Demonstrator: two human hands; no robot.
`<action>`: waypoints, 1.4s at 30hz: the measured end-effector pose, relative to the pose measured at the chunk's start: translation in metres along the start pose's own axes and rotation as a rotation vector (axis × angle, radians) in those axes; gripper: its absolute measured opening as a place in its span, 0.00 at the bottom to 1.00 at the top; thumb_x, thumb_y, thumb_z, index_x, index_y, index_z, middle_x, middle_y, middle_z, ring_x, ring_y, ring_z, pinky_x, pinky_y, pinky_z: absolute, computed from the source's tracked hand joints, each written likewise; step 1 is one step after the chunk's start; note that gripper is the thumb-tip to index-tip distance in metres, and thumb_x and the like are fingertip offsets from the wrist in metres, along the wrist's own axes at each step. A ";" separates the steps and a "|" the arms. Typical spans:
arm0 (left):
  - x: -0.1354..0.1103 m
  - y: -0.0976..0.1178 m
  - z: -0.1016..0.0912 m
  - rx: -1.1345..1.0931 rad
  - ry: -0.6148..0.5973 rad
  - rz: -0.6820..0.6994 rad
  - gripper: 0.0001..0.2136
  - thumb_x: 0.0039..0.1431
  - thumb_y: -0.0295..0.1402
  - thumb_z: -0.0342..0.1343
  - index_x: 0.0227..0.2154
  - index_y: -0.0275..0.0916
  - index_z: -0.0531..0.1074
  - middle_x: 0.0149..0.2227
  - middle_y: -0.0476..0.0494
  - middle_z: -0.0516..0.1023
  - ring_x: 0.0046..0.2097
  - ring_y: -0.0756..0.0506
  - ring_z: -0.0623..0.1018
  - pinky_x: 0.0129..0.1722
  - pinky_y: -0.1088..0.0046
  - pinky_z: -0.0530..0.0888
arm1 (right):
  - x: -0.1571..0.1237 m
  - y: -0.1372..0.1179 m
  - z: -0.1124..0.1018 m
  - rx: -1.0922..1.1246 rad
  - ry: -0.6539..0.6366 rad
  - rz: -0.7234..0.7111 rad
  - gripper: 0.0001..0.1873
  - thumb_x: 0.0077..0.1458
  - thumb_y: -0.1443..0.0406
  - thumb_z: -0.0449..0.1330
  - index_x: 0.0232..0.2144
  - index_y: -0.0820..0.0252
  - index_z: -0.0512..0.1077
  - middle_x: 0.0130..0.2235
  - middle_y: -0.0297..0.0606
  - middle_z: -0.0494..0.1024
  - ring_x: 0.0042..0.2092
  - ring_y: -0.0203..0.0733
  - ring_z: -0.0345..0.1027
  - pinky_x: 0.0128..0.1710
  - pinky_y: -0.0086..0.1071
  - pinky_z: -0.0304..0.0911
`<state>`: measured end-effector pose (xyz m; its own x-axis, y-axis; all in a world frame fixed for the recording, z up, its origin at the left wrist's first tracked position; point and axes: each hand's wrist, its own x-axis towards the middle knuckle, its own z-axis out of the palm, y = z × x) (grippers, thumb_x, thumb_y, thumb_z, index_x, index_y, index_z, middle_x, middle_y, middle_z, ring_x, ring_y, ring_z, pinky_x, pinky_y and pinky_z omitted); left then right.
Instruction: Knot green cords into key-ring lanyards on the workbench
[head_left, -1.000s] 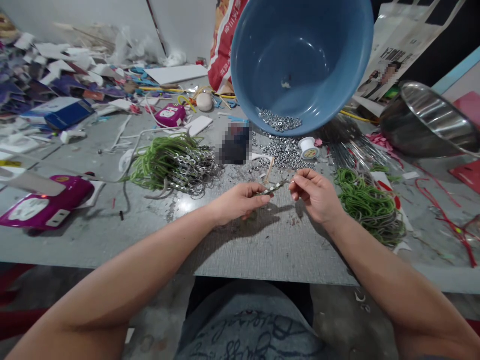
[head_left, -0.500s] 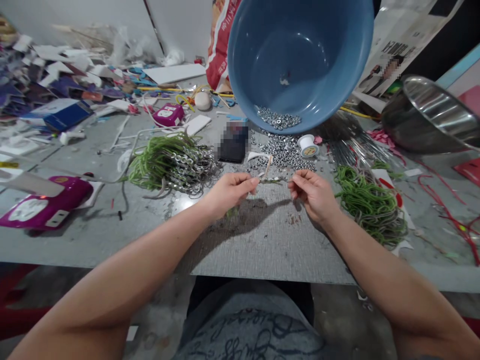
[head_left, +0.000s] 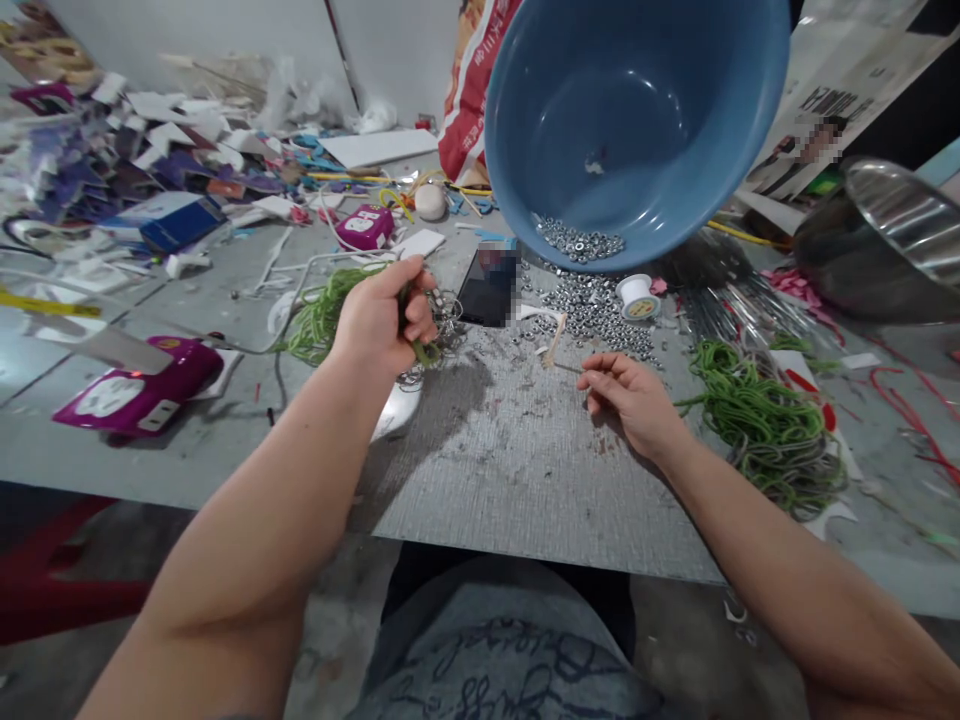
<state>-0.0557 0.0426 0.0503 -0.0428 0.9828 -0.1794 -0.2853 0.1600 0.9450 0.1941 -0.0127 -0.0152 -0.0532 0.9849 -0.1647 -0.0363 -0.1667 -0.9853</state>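
Observation:
My left hand (head_left: 386, 315) is curled closed above the left pile of green cords (head_left: 319, 320). A short piece of green cord (head_left: 427, 353) sticks out below its fingers. Silvery metal pieces lie just beside and under this hand, partly hidden by it. My right hand (head_left: 626, 395) is closed in a pinch over the table, with a thin dark needle-like rod (head_left: 566, 368) pointing left from its fingertips. Just beyond the rod's tip lies a small pale strip (head_left: 556, 338). Many loose metal nuts (head_left: 592, 318) are spread behind the right hand.
A tilted blue basin (head_left: 637, 130) holds more nuts. Nearby are a white spool (head_left: 639, 297), a dark phone (head_left: 487, 285) and a right-hand bundle of green cords (head_left: 750, 410). A metal bowl (head_left: 862, 250) stands right; a purple power strip (head_left: 150, 390) lies left.
My left hand has moved left and up from the middle to the cord pile, taking the green strand away from between the hands. My right hand has stayed over nearly the same spot.

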 end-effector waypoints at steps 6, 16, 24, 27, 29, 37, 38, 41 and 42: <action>0.006 0.009 -0.009 -0.038 0.115 -0.071 0.11 0.59 0.33 0.45 0.21 0.40 0.64 0.10 0.58 0.53 0.17 0.54 0.47 0.20 0.74 0.55 | 0.000 0.001 -0.001 -0.017 -0.006 -0.006 0.14 0.42 0.59 0.62 0.31 0.59 0.66 0.26 0.29 0.71 0.20 0.27 0.59 0.17 0.24 0.55; 0.031 0.001 -0.030 -0.051 0.213 0.049 0.09 0.58 0.38 0.39 0.33 0.44 0.62 0.27 0.52 0.70 0.26 0.53 0.63 0.28 0.70 0.64 | 0.000 0.002 -0.002 -0.013 0.003 0.000 0.14 0.42 0.60 0.63 0.31 0.59 0.66 0.26 0.29 0.72 0.20 0.27 0.59 0.17 0.24 0.55; 0.022 0.001 -0.013 -0.015 0.406 0.298 0.18 0.63 0.33 0.32 0.56 0.48 0.42 0.57 0.50 0.53 0.36 0.57 0.70 0.36 0.76 0.71 | 0.000 0.002 -0.001 -0.014 0.005 -0.009 0.14 0.41 0.60 0.63 0.31 0.59 0.66 0.26 0.29 0.72 0.19 0.27 0.59 0.17 0.24 0.54; 0.016 -0.015 -0.003 0.155 0.362 0.505 0.24 0.60 0.29 0.40 0.57 0.50 0.41 0.61 0.52 0.46 0.35 0.58 0.69 0.36 0.78 0.71 | -0.001 0.000 0.000 -0.037 0.020 -0.026 0.13 0.41 0.60 0.62 0.30 0.59 0.66 0.25 0.29 0.71 0.19 0.27 0.59 0.17 0.24 0.53; 0.010 -0.031 0.004 0.311 0.277 0.643 0.26 0.57 0.31 0.46 0.57 0.48 0.45 0.62 0.47 0.46 0.36 0.56 0.70 0.33 0.76 0.72 | 0.000 -0.002 -0.001 -0.068 0.036 -0.059 0.13 0.42 0.60 0.61 0.30 0.59 0.66 0.25 0.29 0.72 0.19 0.28 0.59 0.17 0.25 0.53; -0.015 -0.065 0.019 0.904 -0.156 0.881 0.12 0.56 0.29 0.49 0.43 0.37 0.67 0.49 0.39 0.68 0.29 0.55 0.71 0.27 0.78 0.72 | 0.014 -0.020 -0.035 -0.529 0.366 -0.358 0.08 0.47 0.62 0.56 0.31 0.59 0.69 0.27 0.33 0.73 0.25 0.33 0.63 0.29 0.32 0.61; -0.015 -0.066 0.019 0.914 -0.177 0.886 0.11 0.55 0.28 0.49 0.42 0.37 0.69 0.46 0.40 0.70 0.27 0.56 0.71 0.26 0.78 0.72 | 0.015 -0.024 -0.042 -0.696 0.438 -0.394 0.08 0.47 0.62 0.55 0.31 0.60 0.69 0.27 0.34 0.73 0.26 0.35 0.64 0.31 0.33 0.61; -0.014 -0.066 0.020 0.917 -0.198 0.889 0.10 0.55 0.27 0.49 0.38 0.35 0.71 0.43 0.42 0.71 0.26 0.57 0.70 0.25 0.79 0.71 | 0.015 -0.037 -0.063 -1.208 0.558 -0.349 0.09 0.49 0.65 0.54 0.33 0.61 0.72 0.34 0.42 0.76 0.33 0.42 0.67 0.35 0.37 0.59; -0.013 -0.066 0.019 0.921 -0.203 0.888 0.10 0.55 0.27 0.49 0.38 0.35 0.71 0.42 0.42 0.72 0.25 0.57 0.70 0.25 0.79 0.72 | 0.013 -0.041 -0.069 -1.344 0.573 -0.284 0.10 0.50 0.64 0.53 0.33 0.61 0.72 0.36 0.45 0.76 0.36 0.45 0.67 0.36 0.38 0.59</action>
<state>-0.0176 0.0208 -0.0045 0.2916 0.7681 0.5700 0.5295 -0.6259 0.5726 0.2635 0.0106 0.0203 0.1994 0.9132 0.3553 0.9643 -0.1183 -0.2371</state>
